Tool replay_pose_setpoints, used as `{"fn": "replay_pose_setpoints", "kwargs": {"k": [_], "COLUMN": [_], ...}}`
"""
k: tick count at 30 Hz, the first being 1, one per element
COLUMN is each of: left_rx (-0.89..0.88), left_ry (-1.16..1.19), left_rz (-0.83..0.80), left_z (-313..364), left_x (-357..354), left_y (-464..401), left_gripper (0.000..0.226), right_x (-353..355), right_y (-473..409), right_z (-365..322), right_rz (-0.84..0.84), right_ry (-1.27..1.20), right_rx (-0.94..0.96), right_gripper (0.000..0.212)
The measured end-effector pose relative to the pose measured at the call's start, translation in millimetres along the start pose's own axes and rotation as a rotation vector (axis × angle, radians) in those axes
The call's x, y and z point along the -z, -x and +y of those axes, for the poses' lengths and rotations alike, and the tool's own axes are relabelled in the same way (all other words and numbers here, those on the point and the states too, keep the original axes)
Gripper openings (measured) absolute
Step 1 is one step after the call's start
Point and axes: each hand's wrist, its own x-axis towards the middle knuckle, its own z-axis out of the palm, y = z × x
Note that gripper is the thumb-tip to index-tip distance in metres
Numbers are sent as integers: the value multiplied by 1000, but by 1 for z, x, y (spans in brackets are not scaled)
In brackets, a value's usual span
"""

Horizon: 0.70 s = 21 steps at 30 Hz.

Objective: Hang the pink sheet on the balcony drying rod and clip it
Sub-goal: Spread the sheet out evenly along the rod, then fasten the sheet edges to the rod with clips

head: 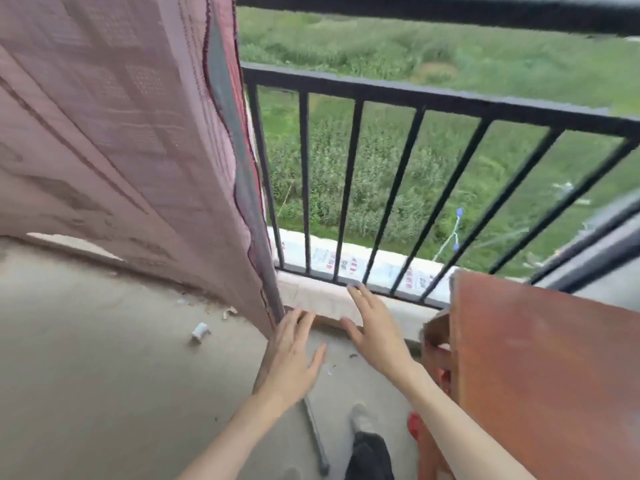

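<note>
Pink patterned sheet (104, 140) hangs down the left of the frame beside the black metal balcony railing (408, 102). Left hand (294, 358), fingers spread, touches its lower edge at centre; right hand (374, 327) hovers wide, holding nothing, near a reddish-brown wooden bench (547, 368) at lower right.

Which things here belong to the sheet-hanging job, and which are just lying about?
Job: pink sheet, left hand, right hand.

Lying about: wooden table, white scrap, grey rod on the floor, railing.
</note>
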Motion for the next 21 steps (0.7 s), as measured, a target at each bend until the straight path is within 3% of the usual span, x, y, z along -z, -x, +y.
{"fn": "replay_pose_setpoints", "kwargs": {"k": [3, 12, 17, 21], "left_rx": [-140, -589, -760, -815], "left_ry": [-166, -290, -308, -390], "left_rz": [-170, -613, -759, -852], "left_z": [4, 98, 147, 169], "left_x": [-26, -115, -172, -215], "left_y": [17, 95, 130, 153], "left_gripper": [59, 61, 58, 60], "right_x": [-2, -2, -23, -40], "right_y": [73, 287, 370, 407], "right_z": [26, 89, 118, 135], "right_rz": [124, 365, 338, 298], "right_ry": [74, 32, -52, -119], "right_rx": [-184, -775, -1075, -1192], "right_gripper": [56, 57, 57, 53]}}
